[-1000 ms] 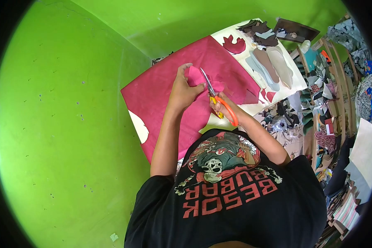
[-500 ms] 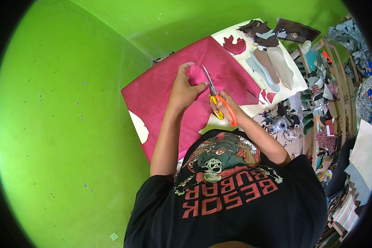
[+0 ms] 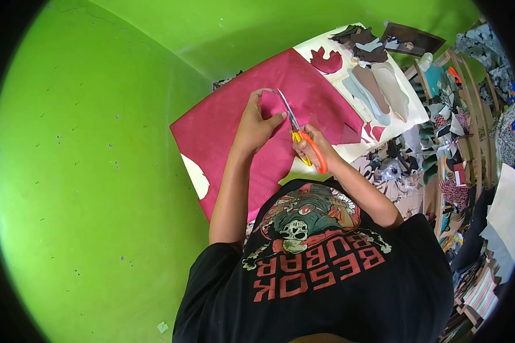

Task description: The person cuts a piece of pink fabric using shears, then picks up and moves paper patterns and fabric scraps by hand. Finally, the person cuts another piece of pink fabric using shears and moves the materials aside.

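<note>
My left hand (image 3: pixel 254 128) holds a small pinkish-red piece of material (image 3: pixel 272 103), with the thumb on its near side and the fingers curled around its far edge. In my right hand (image 3: pixel 316 140) is a pair of scissors (image 3: pixel 319 157) with orange and yellow handles. Their blades point up and to the left, close along the right edge of the piece. Beneath both hands a large dark red sheet, perhaps leather (image 3: pixel 212 137), covers most of the table.
Off-white table surface (image 3: pixel 403 108) shows at the right, bearing sole-shaped pieces (image 3: pixel 390 91), a red cut-out (image 3: pixel 326 60) and dark scraps (image 3: pixel 360 43). Green walls (image 3: pixel 97 171) stand left and behind. At the right, a wooden rack (image 3: pixel 469 108) holds many scraps.
The scissor handles look slightly closer together, with the blades still beside the held piece. Both hands stay in nearly the same place, and the whole view has shifted a little.
</note>
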`<action>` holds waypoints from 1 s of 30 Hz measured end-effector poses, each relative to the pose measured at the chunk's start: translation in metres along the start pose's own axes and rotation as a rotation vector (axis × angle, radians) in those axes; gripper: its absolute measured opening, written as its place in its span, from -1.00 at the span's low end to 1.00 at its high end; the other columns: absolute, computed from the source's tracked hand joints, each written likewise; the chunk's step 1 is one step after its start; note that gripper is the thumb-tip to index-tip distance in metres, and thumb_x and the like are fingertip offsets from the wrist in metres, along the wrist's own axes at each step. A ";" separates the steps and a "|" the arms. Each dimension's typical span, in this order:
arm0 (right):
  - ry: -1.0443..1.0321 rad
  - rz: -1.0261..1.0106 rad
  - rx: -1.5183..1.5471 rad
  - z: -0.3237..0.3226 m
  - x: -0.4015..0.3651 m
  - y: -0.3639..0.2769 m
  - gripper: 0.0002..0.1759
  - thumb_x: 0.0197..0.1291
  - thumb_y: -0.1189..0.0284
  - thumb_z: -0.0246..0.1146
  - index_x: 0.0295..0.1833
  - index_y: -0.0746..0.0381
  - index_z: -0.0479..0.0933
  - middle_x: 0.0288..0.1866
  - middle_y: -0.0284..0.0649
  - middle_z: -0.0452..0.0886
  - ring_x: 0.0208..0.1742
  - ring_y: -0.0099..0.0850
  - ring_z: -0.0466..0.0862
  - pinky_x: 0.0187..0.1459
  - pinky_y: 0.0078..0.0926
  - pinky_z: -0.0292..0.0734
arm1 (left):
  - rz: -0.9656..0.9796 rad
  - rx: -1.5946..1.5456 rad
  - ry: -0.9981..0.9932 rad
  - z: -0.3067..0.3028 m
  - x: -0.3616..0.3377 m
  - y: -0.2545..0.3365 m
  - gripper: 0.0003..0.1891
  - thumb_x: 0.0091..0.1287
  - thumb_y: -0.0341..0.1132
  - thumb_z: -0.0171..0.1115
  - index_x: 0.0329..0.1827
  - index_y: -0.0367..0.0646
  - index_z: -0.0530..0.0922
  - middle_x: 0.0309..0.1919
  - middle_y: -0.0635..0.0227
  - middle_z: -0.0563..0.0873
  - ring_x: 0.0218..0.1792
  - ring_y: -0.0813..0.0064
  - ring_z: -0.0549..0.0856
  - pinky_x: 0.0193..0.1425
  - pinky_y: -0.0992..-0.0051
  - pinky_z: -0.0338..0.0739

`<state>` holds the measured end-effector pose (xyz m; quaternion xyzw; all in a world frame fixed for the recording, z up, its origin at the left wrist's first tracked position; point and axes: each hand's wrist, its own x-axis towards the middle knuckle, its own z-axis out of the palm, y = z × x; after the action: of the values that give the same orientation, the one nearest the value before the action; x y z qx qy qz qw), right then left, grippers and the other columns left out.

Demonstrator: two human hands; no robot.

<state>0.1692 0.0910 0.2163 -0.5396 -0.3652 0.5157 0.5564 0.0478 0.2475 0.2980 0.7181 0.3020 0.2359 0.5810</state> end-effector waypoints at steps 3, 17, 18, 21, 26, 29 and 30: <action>0.011 0.000 0.014 0.001 0.007 0.005 0.03 0.01 -0.47 0.34 0.11 0.31 0.38 -0.32 -0.38 0.46 -0.37 -0.64 0.43 -0.37 -0.57 0.40 | -0.038 -0.215 0.036 0.006 0.001 -0.014 -0.73 0.37 -0.44 0.37 0.07 -0.29 0.55 -0.35 0.46 0.64 -0.38 0.71 0.55 -0.33 0.56 0.44; -0.066 -0.053 -0.024 0.009 -0.001 -0.012 0.02 -0.05 -0.62 0.13 -0.05 0.18 0.23 -0.30 -0.35 0.40 -0.30 -0.61 0.39 -0.26 -0.56 0.38 | -0.142 0.047 -0.045 -0.008 -0.006 -0.002 -0.89 0.39 -0.42 0.34 -0.20 -0.32 0.68 -0.46 0.50 0.69 -0.49 0.77 0.54 -0.44 0.60 0.38; -0.064 -0.071 -0.036 0.009 0.000 -0.009 0.03 -0.07 -0.62 0.13 -0.05 0.19 0.23 -0.29 -0.35 0.40 -0.30 -0.60 0.39 -0.26 -0.56 0.38 | -0.158 0.005 -0.061 -0.008 -0.006 -0.002 -0.89 0.39 -0.42 0.34 -0.20 -0.32 0.68 -0.47 0.50 0.69 -0.50 0.78 0.52 -0.45 0.60 0.37; -0.067 -0.061 -0.028 0.007 0.001 -0.001 0.05 -0.10 -0.63 0.13 -0.05 0.19 0.23 -0.30 -0.35 0.39 -0.31 -0.60 0.39 -0.27 -0.57 0.38 | -0.162 -0.001 -0.053 -0.007 -0.007 0.001 -0.89 0.39 -0.42 0.34 -0.20 -0.32 0.68 -0.47 0.50 0.68 -0.51 0.79 0.52 -0.46 0.61 0.36; -0.078 -0.033 -0.046 0.002 0.002 0.001 0.04 -0.11 -0.63 0.14 -0.08 0.18 0.22 -0.35 -0.37 0.38 -0.36 -0.61 0.39 -0.32 -0.59 0.38 | -0.172 -0.069 -0.076 -0.006 -0.008 0.012 -0.88 0.41 -0.41 0.34 -0.17 -0.32 0.68 -0.46 0.49 0.69 -0.52 0.78 0.53 -0.47 0.61 0.37; -0.080 -0.041 -0.050 0.002 0.001 -0.002 0.03 -0.12 -0.63 0.15 -0.10 0.16 0.21 -0.38 -0.37 0.38 -0.38 -0.62 0.40 -0.34 -0.61 0.37 | -0.142 -0.093 -0.063 -0.003 -0.007 0.001 -0.90 0.41 -0.43 0.33 -0.19 -0.30 0.68 -0.45 0.51 0.69 -0.50 0.78 0.55 -0.45 0.60 0.40; -0.070 -0.048 -0.045 0.002 0.002 0.001 0.01 -0.05 -0.58 0.19 -0.05 0.20 0.26 -0.35 -0.38 0.37 -0.37 -0.63 0.39 -0.35 -0.58 0.38 | -0.108 -0.122 -0.036 -0.001 -0.006 -0.001 -0.93 0.40 -0.44 0.32 -0.22 -0.28 0.68 -0.46 0.53 0.69 -0.49 0.77 0.56 -0.43 0.60 0.41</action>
<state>0.1675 0.0929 0.2157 -0.5244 -0.4089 0.5124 0.5434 0.0424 0.2437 0.2977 0.6684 0.3147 0.2092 0.6407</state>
